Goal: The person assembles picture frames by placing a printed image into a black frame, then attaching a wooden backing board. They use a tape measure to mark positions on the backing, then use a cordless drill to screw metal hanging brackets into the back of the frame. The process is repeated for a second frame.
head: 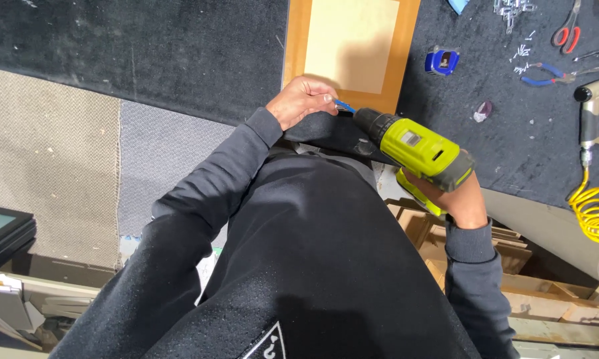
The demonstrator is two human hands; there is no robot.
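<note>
My right hand (460,199) grips the handle of a lime-green and black cordless drill (416,146), which points up and to the left. My left hand (302,100) pinches a thin blue bit (344,106) at the drill's black chuck (372,123). Both hands hover at the near edge of a dark carpeted workbench (179,60). Just beyond the left hand lies a wooden picture frame (406,53) with a pale cardboard backing (352,43). My dark sweatshirt fills the lower middle of the view.
On the bench at right lie a blue tape measure (442,61), blue-handled pliers (545,73), red-handled scissors (567,30), loose small metal pieces (522,56), an air tool (592,113) and its yellow coiled hose (595,216). Wooden frame stock (512,266) is stacked below.
</note>
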